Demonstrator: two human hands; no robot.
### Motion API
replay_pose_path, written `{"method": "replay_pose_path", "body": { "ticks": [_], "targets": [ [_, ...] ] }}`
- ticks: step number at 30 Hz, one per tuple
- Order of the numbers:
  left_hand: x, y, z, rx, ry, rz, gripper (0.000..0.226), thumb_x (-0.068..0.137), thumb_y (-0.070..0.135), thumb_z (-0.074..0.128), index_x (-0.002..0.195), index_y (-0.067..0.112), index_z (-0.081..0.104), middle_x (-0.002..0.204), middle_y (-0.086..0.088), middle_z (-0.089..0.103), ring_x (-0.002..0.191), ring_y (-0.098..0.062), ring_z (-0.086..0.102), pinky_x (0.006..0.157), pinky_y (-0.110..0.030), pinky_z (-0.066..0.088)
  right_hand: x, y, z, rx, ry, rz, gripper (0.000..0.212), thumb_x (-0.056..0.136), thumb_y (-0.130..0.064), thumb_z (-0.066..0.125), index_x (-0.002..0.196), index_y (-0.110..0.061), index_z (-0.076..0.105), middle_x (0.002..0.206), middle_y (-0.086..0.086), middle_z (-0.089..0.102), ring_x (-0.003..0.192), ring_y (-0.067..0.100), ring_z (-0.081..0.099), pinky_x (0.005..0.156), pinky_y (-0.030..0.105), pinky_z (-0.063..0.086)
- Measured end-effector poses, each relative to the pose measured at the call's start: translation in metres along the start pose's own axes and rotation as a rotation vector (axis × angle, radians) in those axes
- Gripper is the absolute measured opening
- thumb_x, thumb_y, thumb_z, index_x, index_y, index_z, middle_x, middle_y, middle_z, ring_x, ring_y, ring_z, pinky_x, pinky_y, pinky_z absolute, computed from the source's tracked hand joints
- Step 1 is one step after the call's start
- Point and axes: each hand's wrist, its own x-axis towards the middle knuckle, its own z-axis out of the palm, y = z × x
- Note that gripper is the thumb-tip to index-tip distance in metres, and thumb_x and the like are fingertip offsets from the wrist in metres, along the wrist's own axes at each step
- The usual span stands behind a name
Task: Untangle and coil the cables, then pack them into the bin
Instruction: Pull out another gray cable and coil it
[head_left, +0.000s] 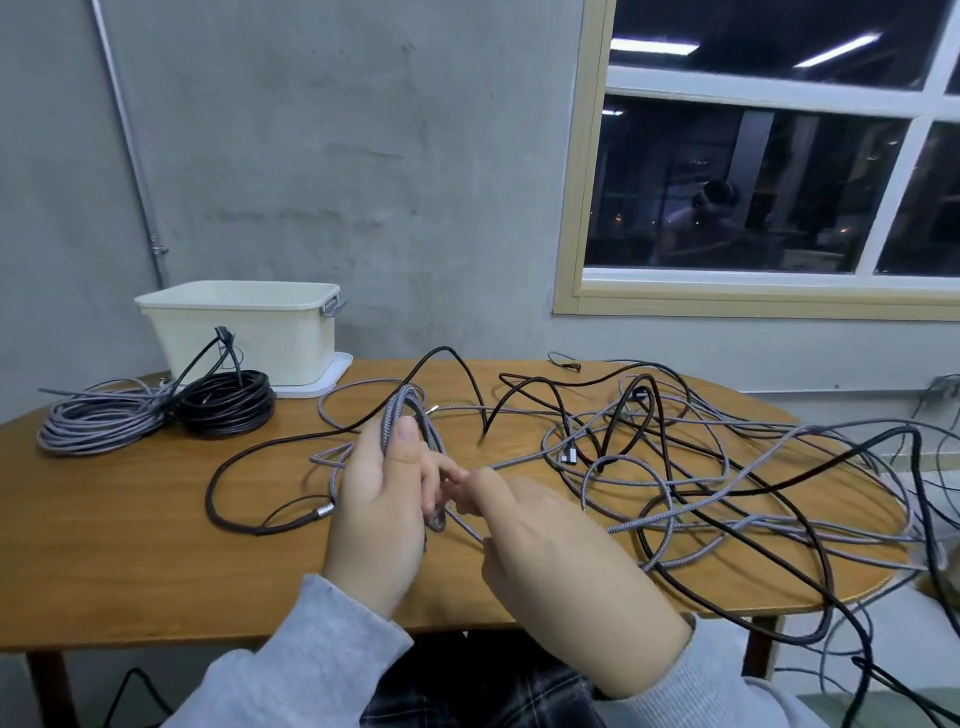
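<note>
Right now the left hand (376, 499) grips a small upright loop of grey braided cable (410, 415), thumb pressed over the strands, its long axis running near to far. The right hand (550, 545) pinches the same woven cable just beside it, where it trails off right into the tangle (727, 467) of grey braided and smooth black cables sprawled over the right half of the wooden tabletop (130, 519). Far left lie two finished round coils, grey (98, 421) and black (226, 408), touching. Behind them stands the cream plastic bin (249, 332), rectangular, on its white lid (332, 376).
</note>
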Motion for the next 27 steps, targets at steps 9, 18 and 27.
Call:
{"method": "replay_pose_path", "body": {
  "ticks": [9,18,27],
  "targets": [
    [0.001,-0.014,0.025,0.532,-0.105,0.054,0.025,0.099,0.031,0.037,0.077,0.022,0.041,0.060,0.003,0.052,0.064,-0.007,0.053,0.051,-0.015,0.037,0.004,0.016,-0.008,0.003,-0.036,0.107,0.026,0.093,-0.022,0.053,0.092,-0.021,0.027,0.087,-0.003,0.047,0.080,0.021,0.045,0.068,0.035,0.042],
    [0.031,-0.015,0.053,0.349,-0.293,-0.035,0.033,0.099,0.038,0.035,0.075,0.016,0.042,0.050,0.004,0.042,0.040,-0.012,0.042,0.039,-0.030,0.037,-0.007,0.068,-0.043,-0.131,0.140,-0.010,0.016,0.085,-0.029,0.066,0.097,-0.019,0.065,0.084,-0.003,0.066,0.078,0.019,0.058,0.066,0.037,0.049],
    [0.039,-0.006,0.090,0.253,-0.369,-0.019,0.034,0.100,0.036,0.036,0.076,0.012,0.042,0.053,0.003,0.048,0.036,-0.017,0.045,0.038,-0.028,0.037,-0.020,0.152,-0.074,-0.327,0.426,0.680,0.051,0.094,-0.054,0.039,0.087,-0.009,0.063,0.085,0.010,0.055,0.081,0.034,0.057,0.070,0.036,0.047]
  ]
}}
